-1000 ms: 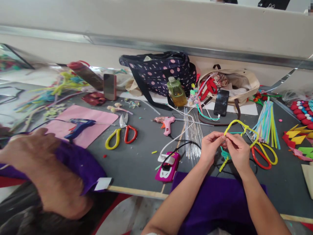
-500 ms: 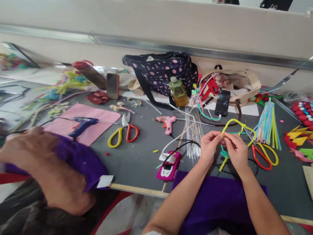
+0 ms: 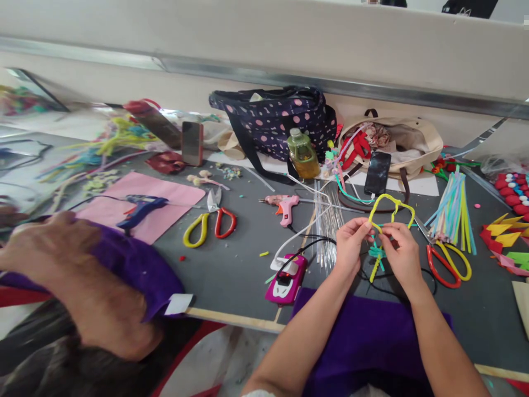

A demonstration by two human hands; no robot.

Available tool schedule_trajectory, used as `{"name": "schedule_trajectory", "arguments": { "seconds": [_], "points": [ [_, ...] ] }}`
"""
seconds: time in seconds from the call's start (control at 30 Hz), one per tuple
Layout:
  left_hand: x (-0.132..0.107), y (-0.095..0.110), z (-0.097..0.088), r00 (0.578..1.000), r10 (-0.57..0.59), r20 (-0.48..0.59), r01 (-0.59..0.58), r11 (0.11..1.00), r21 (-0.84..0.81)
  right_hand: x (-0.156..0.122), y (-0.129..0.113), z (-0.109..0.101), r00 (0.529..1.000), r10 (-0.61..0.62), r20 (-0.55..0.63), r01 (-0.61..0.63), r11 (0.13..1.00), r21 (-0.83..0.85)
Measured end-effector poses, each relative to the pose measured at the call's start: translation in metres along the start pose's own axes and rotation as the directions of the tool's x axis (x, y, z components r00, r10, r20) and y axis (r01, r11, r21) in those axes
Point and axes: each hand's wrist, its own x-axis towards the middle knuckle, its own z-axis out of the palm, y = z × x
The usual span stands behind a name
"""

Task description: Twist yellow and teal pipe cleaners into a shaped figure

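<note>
Two hands hold a bent yellow fuzzy stem (image 3: 397, 204) above the worktop (image 3: 243, 270), on the right side of the scene. The left hand (image 3: 350, 242) and right hand (image 3: 400, 253) each pinch it between thumb and fingers, near one another, a short yellow span between them; its loop rises on the far side.

Edges and room: the pale near edge (image 3: 235, 318) runs below the left forearm. Grey surface with scattered scraps lies between the left scissors (image 3: 214, 208) and the magenta device (image 3: 287, 286). To the right, room is tighter: the right scissors (image 3: 433, 241) point toward the loop, with a bundle of pastel stems (image 3: 452, 204) just beyond.

Obscured: the exact fingertip contact cannot be made out, nor where the teal twist (image 3: 376, 252) below joins the yellow. The forearms partly cover a purple cloth (image 3: 363, 331). A co-worker's hand (image 3: 41, 242) is blurred and its grip cannot be told. A red beaded piece (image 3: 512, 193) is cut off at right.

Surface and room: dark grey worktop, set against a pale wall (image 3: 248, 33) carrying a metal strip (image 3: 264, 80).
</note>
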Motion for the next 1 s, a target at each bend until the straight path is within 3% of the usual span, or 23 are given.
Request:
{"name": "schedule_trajectory", "arguments": {
  "seconds": [0.2, 0.47, 0.63, 0.8, 1.0],
  "points": [
    [0.001, -0.003, -0.002, 1.0, -0.016, 0.015, 0.016, 1.0, -0.02, 0.004, -0.001, -0.006, 0.987, 0.113, 0.117, -0.132, 0.978, 0.162],
    [0.002, -0.003, -0.002, 1.0, -0.019, 0.022, 0.019, 0.999, -0.03, 0.005, -0.007, -0.01, 0.926, 0.309, 0.218, -0.375, 0.821, 0.431],
    [0.002, -0.005, -0.002, 1.0, -0.011, 0.017, 0.012, 0.999, -0.04, 0.003, -0.018, -0.013, 0.888, 0.328, 0.324, -0.451, 0.761, 0.466],
    [-0.001, -0.004, 0.0, 1.0, -0.013, -0.024, 0.012, 1.0, -0.023, -0.002, -0.027, -0.01, 0.804, 0.278, 0.526, -0.546, 0.695, 0.468],
    [0.0, -0.004, 0.002, 1.0, -0.019, -0.019, 0.018, 0.998, -0.061, -0.004, -0.028, -0.006, 0.81, 0.325, 0.488, -0.563, 0.662, 0.495]
  ]
}}
